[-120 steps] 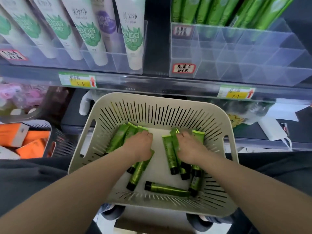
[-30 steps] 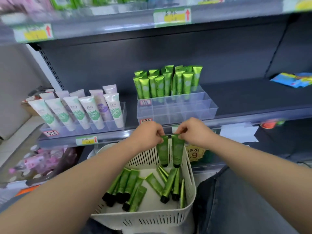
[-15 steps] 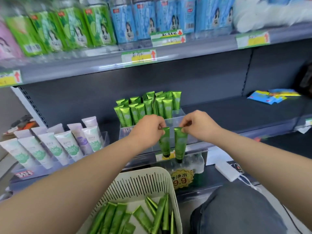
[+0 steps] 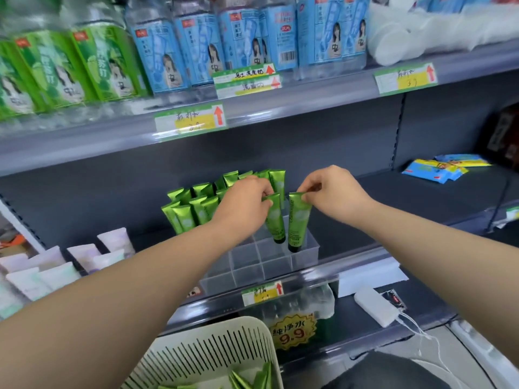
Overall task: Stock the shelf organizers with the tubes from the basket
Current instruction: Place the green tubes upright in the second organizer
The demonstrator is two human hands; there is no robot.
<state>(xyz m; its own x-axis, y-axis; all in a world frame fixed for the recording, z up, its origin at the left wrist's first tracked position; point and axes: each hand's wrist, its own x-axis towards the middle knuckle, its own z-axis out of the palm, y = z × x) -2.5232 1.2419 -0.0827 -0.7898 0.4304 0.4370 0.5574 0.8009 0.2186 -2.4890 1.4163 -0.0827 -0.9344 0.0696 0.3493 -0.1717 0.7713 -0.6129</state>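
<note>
My left hand [image 4: 247,203] and right hand [image 4: 334,192] each pinch a green tube [image 4: 275,220] [image 4: 297,223] cap-down above the clear organizer [image 4: 252,265]

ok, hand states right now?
Left hand: closed, pinching a green tube by its top.
Right hand: closed, pinching another green tube by its top.

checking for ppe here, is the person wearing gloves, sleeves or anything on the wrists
No. The left hand and right hand are bare, with no gloves, rings, watch or bands visible. Both forearms are uncovered as far as the frame shows; no sleeve is in view.
</note>
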